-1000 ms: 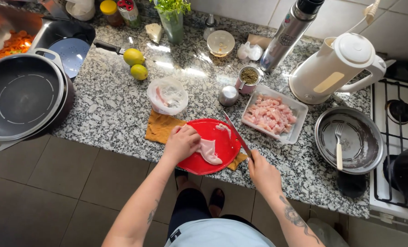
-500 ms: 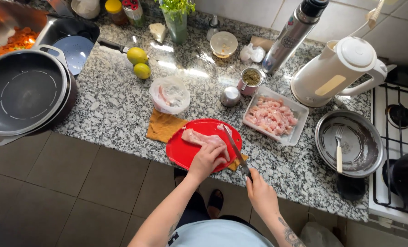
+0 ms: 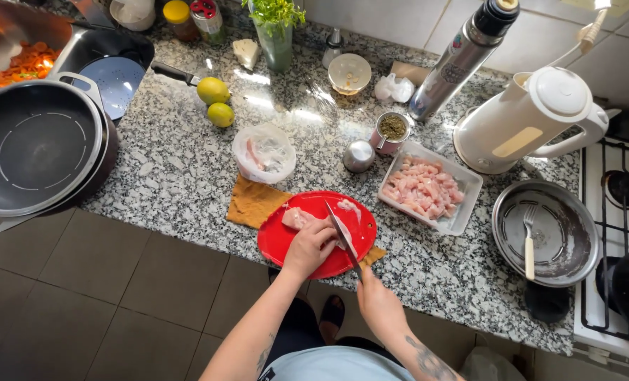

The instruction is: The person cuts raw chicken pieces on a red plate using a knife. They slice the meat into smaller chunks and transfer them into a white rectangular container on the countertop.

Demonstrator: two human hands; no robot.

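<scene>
A round red cutting board [image 3: 279,243] lies on an orange cloth [image 3: 252,201] at the granite counter's front edge. My left hand [image 3: 309,247] presses down on a piece of raw pale-pink meat [image 3: 297,217] on the board. My right hand [image 3: 376,301] grips a knife [image 3: 341,235] whose blade lies across the meat beside my left fingers. A small offcut of meat [image 3: 348,207] rests near the board's far edge. A white rectangular tray [image 3: 462,212] of diced meat stands to the right of the board.
A white bowl with a bag of meat [image 3: 263,153] sits behind the board. A large dark pan [image 3: 32,148] is at the left, two lemons [image 3: 215,101] behind. A metal bowl holding a fork [image 3: 543,233], a white kettle [image 3: 529,120], a thermos [image 3: 459,60] and a stove [image 3: 621,233] are on the right.
My left hand has shifted right across the board, from its left part onto the meat, holding it down. The knife has come over the meat, its blade beside my left fingers.
</scene>
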